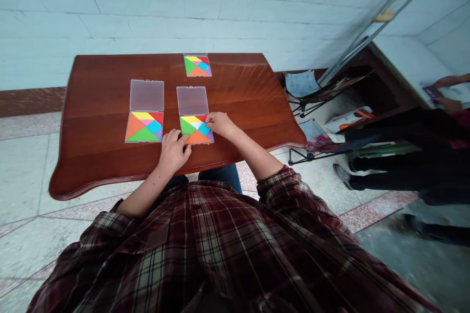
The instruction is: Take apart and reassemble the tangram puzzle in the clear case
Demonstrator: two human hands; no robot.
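Observation:
A tangram puzzle (190,133) lies in its flat case on the table, directly before me. Its yellow, green, orange, blue, red and purple pieces show, with a white patch near the middle. My left hand (174,151) rests at the case's lower left corner, fingers spread, thumb on the green piece. Over the right side, my right hand (220,124) is closed in a pinch beside the red and blue pieces; whatever is between its fingertips is hidden. A sliver of pink or red shows just behind that hand. The clear lid (193,101) lies open beyond the puzzle.
Left of it lies another tangram (144,127) with its lid (147,95) open; a third tangram (197,66) sits at the far edge. The wooden table (99,88) meets a tiled wall. Folding chairs (303,84) and a person in dark trousers (389,156) are at right.

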